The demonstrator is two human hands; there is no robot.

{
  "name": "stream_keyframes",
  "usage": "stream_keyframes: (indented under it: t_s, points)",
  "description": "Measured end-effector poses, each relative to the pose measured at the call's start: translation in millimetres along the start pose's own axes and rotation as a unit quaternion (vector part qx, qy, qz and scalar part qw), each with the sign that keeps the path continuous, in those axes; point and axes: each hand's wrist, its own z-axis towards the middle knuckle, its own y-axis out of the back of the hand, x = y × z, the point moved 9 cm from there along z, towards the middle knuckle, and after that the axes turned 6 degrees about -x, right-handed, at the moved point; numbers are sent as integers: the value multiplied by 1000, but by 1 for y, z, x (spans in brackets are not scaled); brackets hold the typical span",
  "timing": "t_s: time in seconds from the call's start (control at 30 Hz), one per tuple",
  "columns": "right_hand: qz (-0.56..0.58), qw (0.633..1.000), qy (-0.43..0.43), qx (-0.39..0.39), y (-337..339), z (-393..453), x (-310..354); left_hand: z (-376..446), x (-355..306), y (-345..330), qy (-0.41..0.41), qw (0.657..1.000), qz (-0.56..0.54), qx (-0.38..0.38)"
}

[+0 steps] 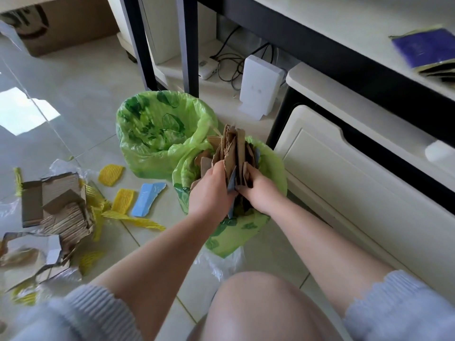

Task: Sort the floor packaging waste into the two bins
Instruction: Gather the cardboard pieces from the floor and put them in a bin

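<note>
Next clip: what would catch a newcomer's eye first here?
Both hands, left hand and right hand, clamp a bundle of cardboard scraps upright over the nearer green-lined bin. Behind it the farther bin gapes. Yellow foam pieces and torn cardboard litter the floor at left.

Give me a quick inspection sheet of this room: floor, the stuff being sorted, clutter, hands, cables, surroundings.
Surface: pale tiled floor, glossy, with window glare at left.
Job's things: two bins with green liners; far bin looks empty, near bin holds cardboard. Torn cardboard pile, yellow foam pieces and a blue foam piece lie on the floor.
Clutter: clear plastic film by the near bin.
Hands: left hand and right hand together grip a cardboard bundle over the near bin.
Cables: dark cables under the desk, beside a white device.
Surroundings: white cabinet, cardboard box, purple booklet on the desk.
</note>
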Motion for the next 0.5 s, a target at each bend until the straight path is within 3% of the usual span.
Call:
stream_keyframes:
  t_s: [0.1,0.27,0.5]
  points:
    - [-58,998,2,-8,3,2,1,2,-2,-2,-2,1000,-22,15]
    - [-96,995,10,9,9,8,-3,6,4,-2,-1,983,-139,121]
    - [-238,971,4,-32,2,14,-8,6,8,-9,-71,996,52,35]
